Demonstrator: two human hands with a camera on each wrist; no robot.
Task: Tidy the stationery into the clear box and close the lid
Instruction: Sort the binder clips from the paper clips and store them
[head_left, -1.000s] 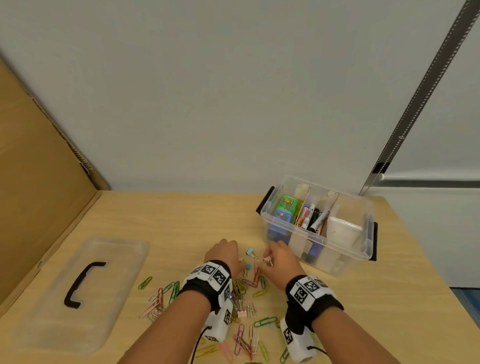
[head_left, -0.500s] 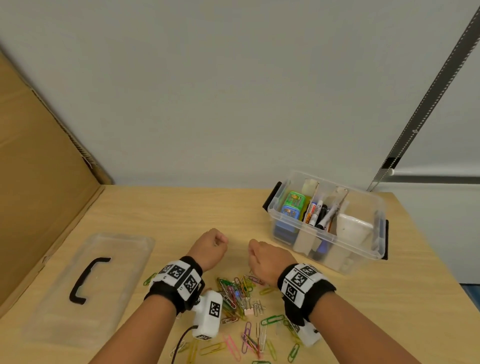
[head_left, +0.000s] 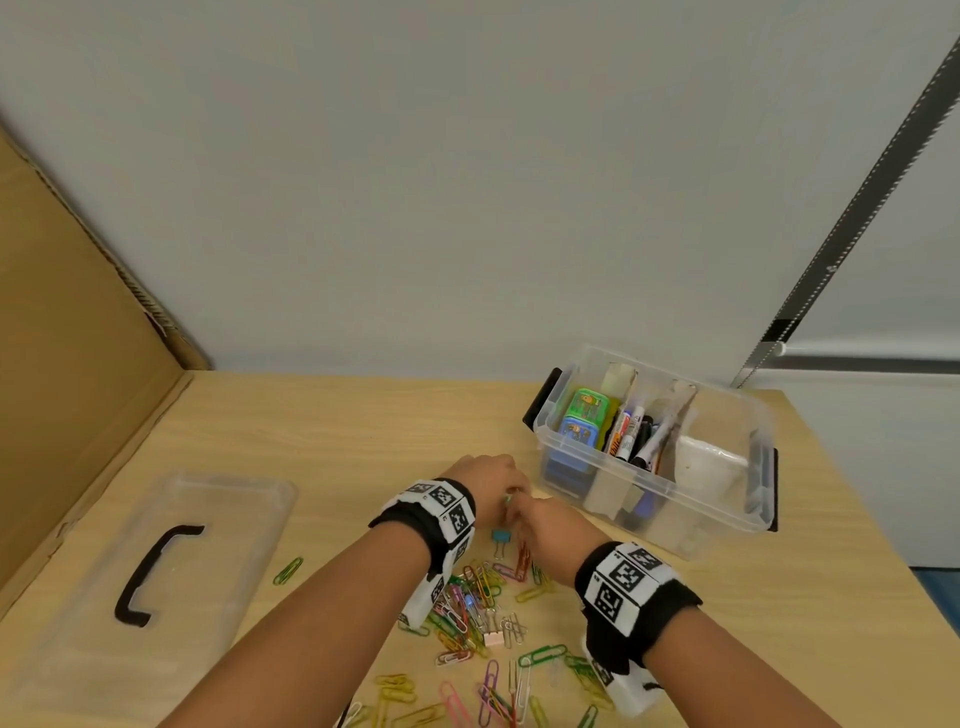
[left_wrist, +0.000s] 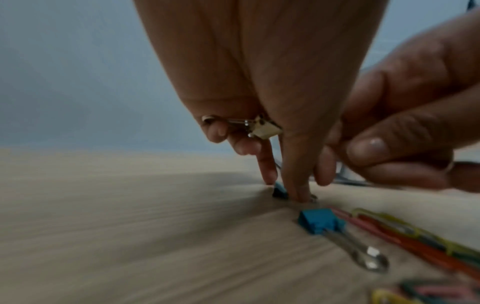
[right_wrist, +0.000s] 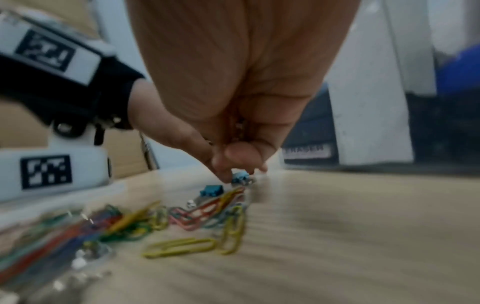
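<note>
My left hand (head_left: 501, 493) keeps a cream binder clip (left_wrist: 263, 128) tucked under its curled fingers. Its thumb and forefinger (left_wrist: 270, 172) pinch a small blue binder clip (left_wrist: 280, 192) on the table. My right hand (head_left: 527, 514) sits right beside it, fingers curled, with metal glinting in its palm (right_wrist: 240, 126), and its fingertips come down at that same small blue binder clip (right_wrist: 240, 178). A second blue binder clip (head_left: 500, 537) lies just short of both hands. The clear box (head_left: 737, 512) stands open to the right, holding markers and erasers.
Coloured paper clips (head_left: 475, 597) lie strewn between my forearms, down to the table's near edge. The clear lid (head_left: 218, 525) with a black handle lies flat on the left. Cardboard (head_left: 78, 364) leans along the left side. A wall stands behind the table.
Half a second ago both fists were held apart over the paper clips. They have now moved forward and together, down to the blue binder clips near the box.
</note>
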